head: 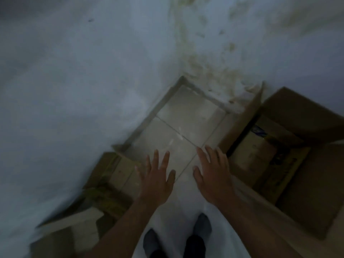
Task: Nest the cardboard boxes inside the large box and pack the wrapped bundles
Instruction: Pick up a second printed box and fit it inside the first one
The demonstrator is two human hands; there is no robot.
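Observation:
The view is dim and blurred. A large open cardboard box stands on the floor at the right, flaps spread, with smaller brown boxes and a dark item inside. More cardboard boxes lie at the lower left against the wall. My left hand and my right hand hover side by side over the tiled floor, palms down, fingers spread, holding nothing. My right hand is just left of the large box's near flap. I see no wrapped bundles clearly.
Pale floor tiles run into a room corner between two whitish walls; the corner wall is stained and flaking. My two feet in dark socks stand at the bottom centre, between the box groups.

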